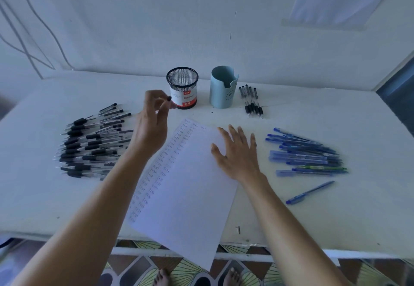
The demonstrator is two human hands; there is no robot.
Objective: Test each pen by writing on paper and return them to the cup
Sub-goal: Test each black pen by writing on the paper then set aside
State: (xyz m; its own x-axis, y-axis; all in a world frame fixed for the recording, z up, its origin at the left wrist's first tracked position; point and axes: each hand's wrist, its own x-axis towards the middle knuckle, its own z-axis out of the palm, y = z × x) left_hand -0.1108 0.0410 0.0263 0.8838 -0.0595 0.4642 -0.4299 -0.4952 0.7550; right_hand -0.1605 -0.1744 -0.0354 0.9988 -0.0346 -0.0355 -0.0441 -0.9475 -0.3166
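Note:
A white paper sheet [186, 191] lies at the table's middle, its left side filled with columns of handwritten words. My right hand [237, 153] rests flat on its upper right part, fingers spread. My left hand [152, 124] is raised just left of the black mesh cup [182, 88], fingers curled around a black pen [169, 99]; only the pen's dark end shows. The cup carries a white and red label. A light blue cup [224, 88] stands to its right.
A large pile of black pens [94, 144] lies on the left. A small row of black pens [252, 100] sits beside the blue cup. Blue pens [307, 153] are heaped on the right, one blue pen [310, 192] apart. The white table [336, 218] meets a wall.

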